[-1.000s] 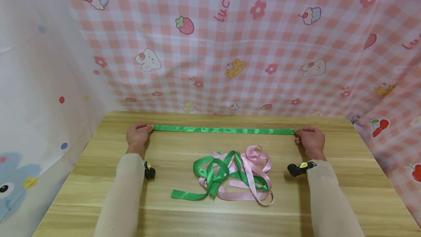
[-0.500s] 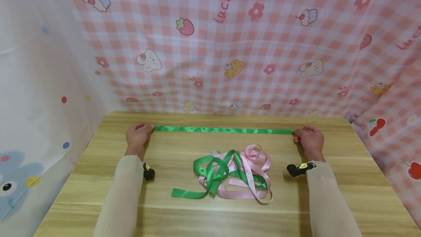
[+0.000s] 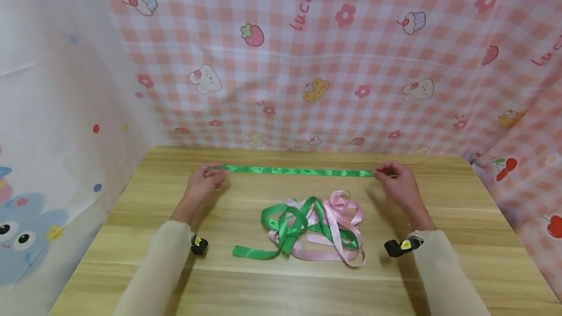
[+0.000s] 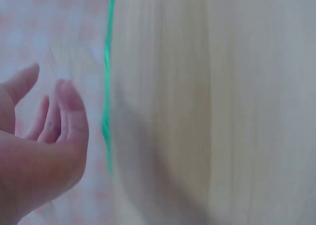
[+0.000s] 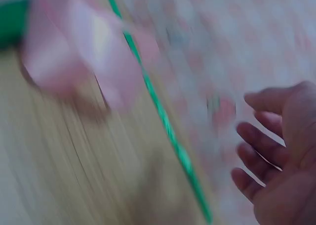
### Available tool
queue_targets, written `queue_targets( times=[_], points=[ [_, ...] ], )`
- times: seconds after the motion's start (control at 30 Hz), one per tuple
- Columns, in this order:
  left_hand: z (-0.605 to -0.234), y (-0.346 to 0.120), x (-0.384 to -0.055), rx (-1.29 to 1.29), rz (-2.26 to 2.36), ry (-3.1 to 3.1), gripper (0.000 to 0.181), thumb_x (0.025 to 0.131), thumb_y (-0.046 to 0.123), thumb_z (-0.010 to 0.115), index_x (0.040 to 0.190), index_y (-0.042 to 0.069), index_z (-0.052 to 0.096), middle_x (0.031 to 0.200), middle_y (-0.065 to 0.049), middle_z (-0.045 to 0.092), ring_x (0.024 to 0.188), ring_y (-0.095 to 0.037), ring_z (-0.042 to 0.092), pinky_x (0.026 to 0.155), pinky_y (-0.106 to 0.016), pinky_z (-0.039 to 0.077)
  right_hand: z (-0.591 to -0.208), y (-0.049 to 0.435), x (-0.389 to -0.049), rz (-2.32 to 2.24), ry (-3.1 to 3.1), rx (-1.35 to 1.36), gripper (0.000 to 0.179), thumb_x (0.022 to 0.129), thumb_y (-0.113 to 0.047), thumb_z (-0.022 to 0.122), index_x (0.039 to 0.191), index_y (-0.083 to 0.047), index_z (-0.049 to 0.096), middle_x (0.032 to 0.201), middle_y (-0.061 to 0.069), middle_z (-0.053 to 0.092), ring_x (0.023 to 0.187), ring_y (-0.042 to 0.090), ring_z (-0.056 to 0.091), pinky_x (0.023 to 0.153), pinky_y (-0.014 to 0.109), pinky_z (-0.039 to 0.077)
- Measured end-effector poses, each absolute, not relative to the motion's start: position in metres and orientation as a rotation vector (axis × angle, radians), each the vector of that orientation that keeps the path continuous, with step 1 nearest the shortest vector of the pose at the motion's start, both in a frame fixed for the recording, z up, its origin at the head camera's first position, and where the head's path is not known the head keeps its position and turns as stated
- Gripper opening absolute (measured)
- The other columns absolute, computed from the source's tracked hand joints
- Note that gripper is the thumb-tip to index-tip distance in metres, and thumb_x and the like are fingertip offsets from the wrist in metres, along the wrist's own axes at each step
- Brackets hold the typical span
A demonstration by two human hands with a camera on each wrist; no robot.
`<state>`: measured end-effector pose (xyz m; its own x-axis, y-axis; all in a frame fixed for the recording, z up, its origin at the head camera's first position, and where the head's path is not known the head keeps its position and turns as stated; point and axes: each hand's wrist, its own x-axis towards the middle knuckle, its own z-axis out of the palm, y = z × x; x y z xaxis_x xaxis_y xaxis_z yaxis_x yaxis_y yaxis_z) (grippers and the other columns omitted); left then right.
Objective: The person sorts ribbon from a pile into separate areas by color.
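With the left hand (image 3: 204, 183) and right hand (image 3: 400, 183) loosely spread and gripping nothing, the straight green ribbon (image 3: 298, 172), lying near the far edge of the bench (image 3: 307, 289) beyond the tangled ribbons (image 3: 334, 230), could skew if either brushes it.

Tangled ribbons (image 3: 326, 230) blocking the centre, bare tabletop (image 3: 219, 223) passable either side, green strip (image 3: 298, 172) across the back, checked curtain (image 3: 281, 69) beyond.

The ribbon strip (image 3: 298, 172) is green, the pile (image 3: 323, 219) green and pink, the table (image 3: 281, 291) tan, the cloth (image 3: 281, 67) pink-and-white checked
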<state>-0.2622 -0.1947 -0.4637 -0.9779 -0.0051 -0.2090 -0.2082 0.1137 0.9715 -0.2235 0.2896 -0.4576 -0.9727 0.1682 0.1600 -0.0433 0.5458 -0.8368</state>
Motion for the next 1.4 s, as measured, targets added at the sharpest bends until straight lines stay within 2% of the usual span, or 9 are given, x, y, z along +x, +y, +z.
queue_targets(
  times=[0.13, 0.23, 0.4, 0.53, 0.9, 1.03, 1.17, 1.23, 1.4],
  points=[
    [-0.452, -0.155, -0.245, 0.085, 1.812, 2.268, 0.041, 0.096, 0.011, 0.065, 0.131, -0.005, 0.052, 0.120, -0.022, 0.065, 0.106, -0.036, 0.065, 0.093, -0.047, 0.053, -0.448, 0.248, -0.219, 1.337, -2.678, 0.250, 0.013, 0.092, -0.015, 0.071, 0.098, -0.004, 0.068, 0.100, 0.012, 0.069, 0.097, 0.023, 0.060, 0.090, 0.037, 0.048],
    [-0.451, -0.124, -0.236, 0.219, 1.754, 2.250, 0.035, 0.094, 0.012, 0.069, 0.125, -0.001, 0.058, 0.115, -0.015, 0.069, 0.105, -0.029, 0.066, 0.090, -0.041, 0.055, -0.446, 0.223, -0.216, 1.345, -2.787, 0.412, 0.010, 0.091, -0.015, 0.071, 0.099, -0.009, 0.069, 0.108, 0.010, 0.068, 0.107, 0.032, 0.058, 0.095, 0.052, 0.044],
    [-0.448, -0.083, -0.223, 0.370, 1.683, 2.196, 0.032, 0.094, 0.007, 0.067, 0.124, 0.001, 0.059, 0.120, -0.018, 0.066, 0.106, -0.021, 0.065, 0.089, -0.032, 0.055, -0.452, 0.195, -0.214, 1.411, -2.930, 0.591, 0.021, 0.092, -0.014, 0.069, 0.112, -0.008, 0.065, 0.119, 0.011, 0.064, 0.100, 0.028, 0.062, 0.092, 0.049, 0.048],
    [-0.454, -0.059, -0.218, 0.434, 1.650, 2.176, 0.030, 0.096, 0.005, 0.062, 0.124, -0.002, 0.056, 0.126, -0.022, 0.061, 0.111, -0.025, 0.062, 0.092, -0.034, 0.054, -0.461, 0.185, -0.213, 1.520, -2.991, 0.620, 0.035, 0.093, -0.015, 0.069, 0.124, -0.007, 0.056, 0.121, 0.011, 0.063, 0.114, 0.029, 0.060, 0.100, 0.053, 0.046],
    [-0.464, -0.033, -0.210, 0.506, 1.582, 2.159, 0.036, 0.096, 0.009, 0.063, 0.131, 0.005, 0.055, 0.131, -0.014, 0.061, 0.123, -0.028, 0.058, 0.103, -0.043, 0.046, -0.464, 0.179, -0.197, 1.490, -2.964, 0.568, 0.025, 0.090, 0.007, 0.061, 0.111, -0.007, 0.064, 0.098, 0.003, 0.066, 0.093, 0.018, 0.060, 0.086, 0.040, 0.050],
    [-0.462, -0.033, -0.208, 0.542, 1.565, 2.012, 0.043, 0.097, 0.017, 0.065, 0.139, 0.019, 0.053, 0.130, -0.008, 0.064, 0.102, -0.018, 0.065, 0.080, -0.032, 0.054, -0.450, 0.178, -0.189, 1.536, -2.865, 0.592, 0.020, 0.092, 0.003, 0.061, 0.108, -0.008, 0.065, 0.095, 0.003, 0.068, 0.090, 0.018, 0.061, 0.082, 0.039, 0.049],
    [-0.454, -0.038, -0.205, 0.589, 1.582, 1.852, 0.043, 0.098, 0.019, 0.064, 0.139, 0.024, 0.053, 0.121, -0.018, 0.067, 0.062, -0.015, 0.050, 0.052, -0.025, 0.040, -0.433, 0.179, -0.179, 1.613, -2.781, 0.605, 0.015, 0.094, -0.003, 0.063, 0.108, -0.009, 0.066, 0.097, 0.001, 0.070, 0.092, 0.018, 0.063, 0.083, 0.040, 0.049],
    [-0.448, -0.043, -0.204, 0.606, 1.602, 1.805, 0.041, 0.098, 0.021, 0.064, 0.137, 0.023, 0.055, 0.118, -0.024, 0.066, 0.059, -0.017, 0.045, 0.051, -0.025, 0.038, -0.426, 0.182, -0.175, 1.679, -2.738, 0.608, 0.015, 0.095, -0.004, 0.062, 0.109, -0.008, 0.065, 0.099, 0.003, 0.070, 0.092, 0.019, 0.064, 0.082, 0.038, 0.050],
    [-0.434, -0.051, -0.203, 0.594, 1.671, 1.745, 0.041, 0.097, 0.021, 0.066, 0.136, 0.021, 0.054, 0.109, -0.018, 0.068, 0.082, -0.021, 0.063, 0.070, -0.030, 0.051, -0.414, 0.189, -0.169, 1.877, -2.605, 0.629, 0.017, 0.095, 0.003, 0.058, 0.112, -0.001, 0.061, 0.101, 0.013, 0.067, 0.086, 0.021, 0.067, 0.076, 0.030, 0.056]
  ],
)
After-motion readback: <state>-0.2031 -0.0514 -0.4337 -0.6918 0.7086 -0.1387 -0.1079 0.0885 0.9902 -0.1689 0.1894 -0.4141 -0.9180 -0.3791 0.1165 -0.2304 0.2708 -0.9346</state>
